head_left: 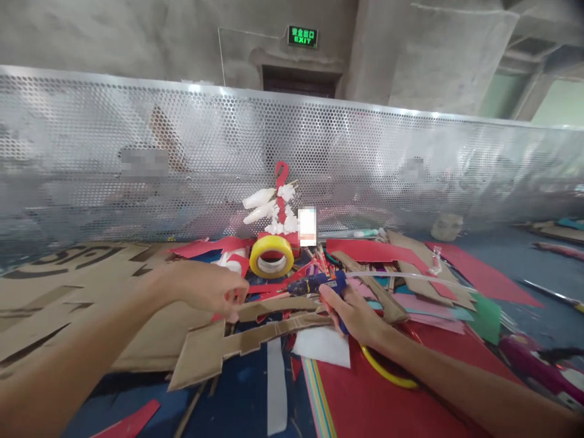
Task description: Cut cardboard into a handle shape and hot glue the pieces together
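My right hand (358, 313) is wrapped round the grip of a blue hot glue gun (310, 283). The gun's nozzle points left, and a long clear glue stick (406, 277) trails out of its back end. Left of the nozzle is my left hand (212, 289), its fingers curled and pinched; whatever lies between the fingertips is too small or hidden to make out. Below both hands lie cut cardboard strips (274, 331). A yellow tape roll (272, 257) stands just beyond them. Behind it rises a red paper piece (281, 188) with white tufts and petal-like shapes attached.
Large cardboard sheets (150, 340) cover the left side. Red paper (392, 389) and coloured scraps lie at right, with a purple tool (541, 368) near the right edge. A clear jar (447, 227) stands farther back. A perforated metal panel (205, 158) borders the table's far side.
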A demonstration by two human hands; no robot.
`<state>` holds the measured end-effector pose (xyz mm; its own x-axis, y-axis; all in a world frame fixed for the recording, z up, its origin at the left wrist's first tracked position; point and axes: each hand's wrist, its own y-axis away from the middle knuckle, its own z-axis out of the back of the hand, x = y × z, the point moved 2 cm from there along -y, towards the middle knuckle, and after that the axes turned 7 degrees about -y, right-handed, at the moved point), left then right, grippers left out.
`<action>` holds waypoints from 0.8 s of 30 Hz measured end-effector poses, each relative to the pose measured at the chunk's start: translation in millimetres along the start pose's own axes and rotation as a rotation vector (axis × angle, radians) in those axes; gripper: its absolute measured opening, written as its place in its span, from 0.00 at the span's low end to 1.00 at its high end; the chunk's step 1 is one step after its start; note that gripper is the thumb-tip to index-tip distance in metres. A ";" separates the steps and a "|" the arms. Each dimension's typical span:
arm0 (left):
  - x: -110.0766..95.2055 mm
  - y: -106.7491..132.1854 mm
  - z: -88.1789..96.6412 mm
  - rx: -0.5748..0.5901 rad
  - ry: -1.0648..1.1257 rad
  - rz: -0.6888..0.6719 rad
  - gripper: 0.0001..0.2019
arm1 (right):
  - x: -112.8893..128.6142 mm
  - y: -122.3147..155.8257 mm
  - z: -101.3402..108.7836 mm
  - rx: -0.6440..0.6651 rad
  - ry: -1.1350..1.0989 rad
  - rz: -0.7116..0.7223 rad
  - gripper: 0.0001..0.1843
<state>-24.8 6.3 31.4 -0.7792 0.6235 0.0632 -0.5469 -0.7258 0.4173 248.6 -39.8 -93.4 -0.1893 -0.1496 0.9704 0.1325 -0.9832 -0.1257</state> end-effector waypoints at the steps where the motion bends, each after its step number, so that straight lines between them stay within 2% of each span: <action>1: -0.4 1.0 -1.9 0.009 -0.015 0.018 0.11 | 0.4 0.1 0.4 -0.008 -0.010 -0.003 0.32; 4: -4.5 2.1 -2.4 0.006 -0.057 0.062 0.09 | 3.1 1.0 1.9 0.004 -0.080 -0.025 0.33; 8: -8.3 3.9 -6.8 0.042 -0.076 0.038 0.11 | 5.5 2.9 4.1 0.037 -0.156 -0.069 0.33; 13: -19.9 2.7 -22.3 0.008 -0.135 0.015 0.19 | 11.2 4.9 5.8 0.035 -0.025 -0.033 0.34; 16: -33.8 -2.5 -28.3 0.045 -0.152 0.003 0.24 | 21.0 7.5 5.8 0.020 -0.004 0.002 0.33; 20: -43.6 -9.5 -31.4 0.108 -0.144 -0.025 0.20 | 34.5 11.4 5.9 0.007 -0.095 0.000 0.31; 24: -31.8 -9.5 -29.8 0.012 -0.144 -0.029 0.17 | 41.5 10.3 13.7 -0.047 -0.150 0.005 0.30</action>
<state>-3.9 -15.3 -1.6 -0.7107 0.6800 0.1804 -0.5638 -0.7039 0.4319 255.4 -54.7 -51.6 -0.0405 -0.1411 0.9892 0.0864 -0.9868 -0.1372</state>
